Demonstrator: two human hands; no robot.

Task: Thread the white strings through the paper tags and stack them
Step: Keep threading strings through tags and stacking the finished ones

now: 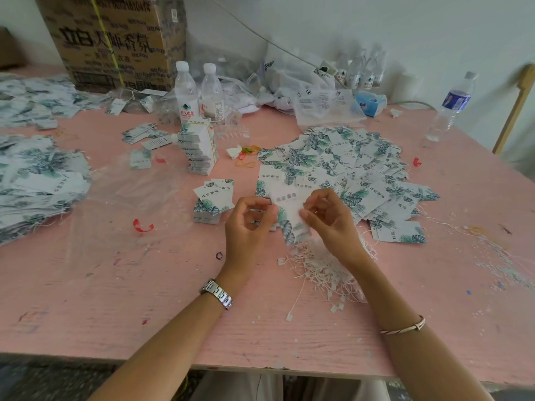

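White strings (pixel 318 270) lie tangled in a heap beneath the right wrist; a careless pull may drag several out. Just beyond, the left hand (pixel 249 224) and right hand (pixel 327 218) sit close together, both pinching the same paper tag (pixel 289 217); whether a string is held cannot be told. Excess force could tear the paper. The small stack (pixel 212 201) just left of the left hand sits skewed and may slide.

White tags (pixel 292 215) with green leaf print, white strings (pixel 321 267), pink table (pixel 144 299).
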